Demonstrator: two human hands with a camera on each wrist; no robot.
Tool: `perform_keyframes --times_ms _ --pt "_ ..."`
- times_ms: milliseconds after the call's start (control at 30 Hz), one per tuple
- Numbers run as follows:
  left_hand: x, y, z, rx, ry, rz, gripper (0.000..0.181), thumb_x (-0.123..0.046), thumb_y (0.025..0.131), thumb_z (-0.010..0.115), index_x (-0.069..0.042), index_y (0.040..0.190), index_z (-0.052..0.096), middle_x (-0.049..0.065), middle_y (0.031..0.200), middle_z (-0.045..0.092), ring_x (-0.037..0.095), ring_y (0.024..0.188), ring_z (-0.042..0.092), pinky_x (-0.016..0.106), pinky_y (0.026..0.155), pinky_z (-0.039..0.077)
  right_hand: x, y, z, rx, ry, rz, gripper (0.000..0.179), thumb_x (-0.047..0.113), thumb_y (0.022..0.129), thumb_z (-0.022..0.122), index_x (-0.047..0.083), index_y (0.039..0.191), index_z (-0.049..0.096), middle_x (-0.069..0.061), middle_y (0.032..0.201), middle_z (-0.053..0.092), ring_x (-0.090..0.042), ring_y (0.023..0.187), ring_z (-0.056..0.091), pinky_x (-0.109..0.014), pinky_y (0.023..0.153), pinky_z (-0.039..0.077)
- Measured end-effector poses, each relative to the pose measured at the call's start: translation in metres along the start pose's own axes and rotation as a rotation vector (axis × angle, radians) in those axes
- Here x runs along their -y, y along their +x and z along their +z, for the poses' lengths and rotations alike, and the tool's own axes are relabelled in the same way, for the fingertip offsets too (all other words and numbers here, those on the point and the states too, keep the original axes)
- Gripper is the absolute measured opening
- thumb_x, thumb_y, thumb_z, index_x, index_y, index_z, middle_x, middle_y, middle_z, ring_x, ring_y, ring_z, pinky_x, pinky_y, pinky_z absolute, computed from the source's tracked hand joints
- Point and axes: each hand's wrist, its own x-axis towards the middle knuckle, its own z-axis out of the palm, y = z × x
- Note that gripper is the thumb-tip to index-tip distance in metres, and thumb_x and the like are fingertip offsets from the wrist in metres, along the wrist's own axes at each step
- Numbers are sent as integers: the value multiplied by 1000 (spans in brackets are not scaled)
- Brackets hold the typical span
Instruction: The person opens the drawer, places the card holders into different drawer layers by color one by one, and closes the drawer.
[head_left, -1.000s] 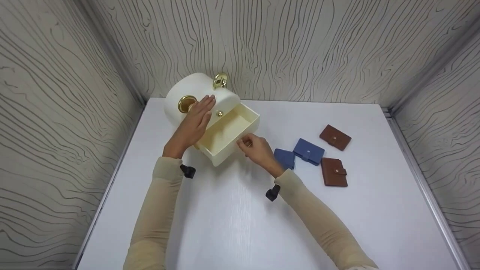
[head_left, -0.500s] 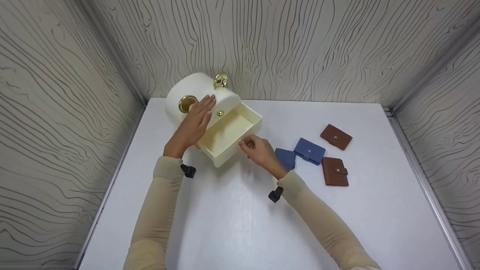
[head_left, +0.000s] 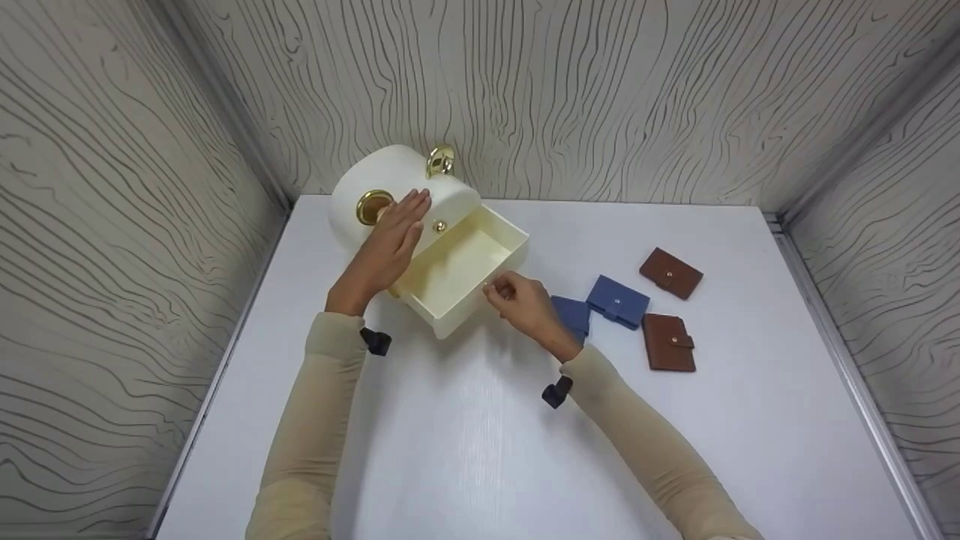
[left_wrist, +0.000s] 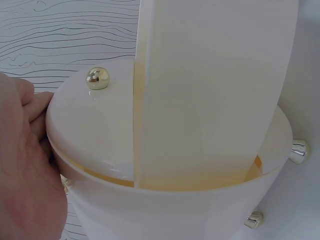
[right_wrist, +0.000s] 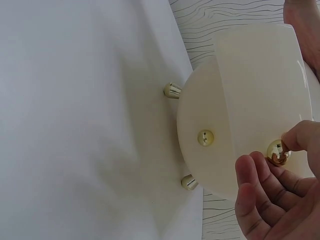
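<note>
A white rounded box (head_left: 397, 169) with gold fittings stands at the back left of the table. Its drawer (head_left: 459, 313) is pulled partly out toward the lower right, and the inside that shows is bare. My right hand (head_left: 525, 304) is at the drawer's front; in the right wrist view, thumb and index finger pinch its round gold knob (right_wrist: 278, 152). With fingers extended, my left hand (head_left: 384, 247) rests against the box's upper surface, beside a gold ring (head_left: 374, 208). In the left wrist view, the drawer (left_wrist: 215, 100) juts from the box front, near a second gold knob (left_wrist: 97, 78).
Right of the drawer lie two blue wallets, one (head_left: 619, 301) beside the other (head_left: 572, 316), partly behind my right wrist. Two brown snap wallets, an upper (head_left: 671, 274) and a lower (head_left: 669, 343), lie further right. Patterned panels (head_left: 570, 97) wall the white table (head_left: 450, 450).
The drawer has slid a little further out toward the lower right, and my right hand has moved along with it. My left hand and the wallets have stayed in place.
</note>
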Motion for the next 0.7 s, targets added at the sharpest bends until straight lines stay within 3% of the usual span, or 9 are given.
perform_keyframes --times_ms 700 --pt "0 1 0 -1 14 -13 53 -30 118 31 -14 169 30 0 178 24 23 168 15 44 139 3 -4 -9 -5 1 1 -16 21 28 102 71 8 109 75 -6 87 77 -8 64 66 -24 61 54"
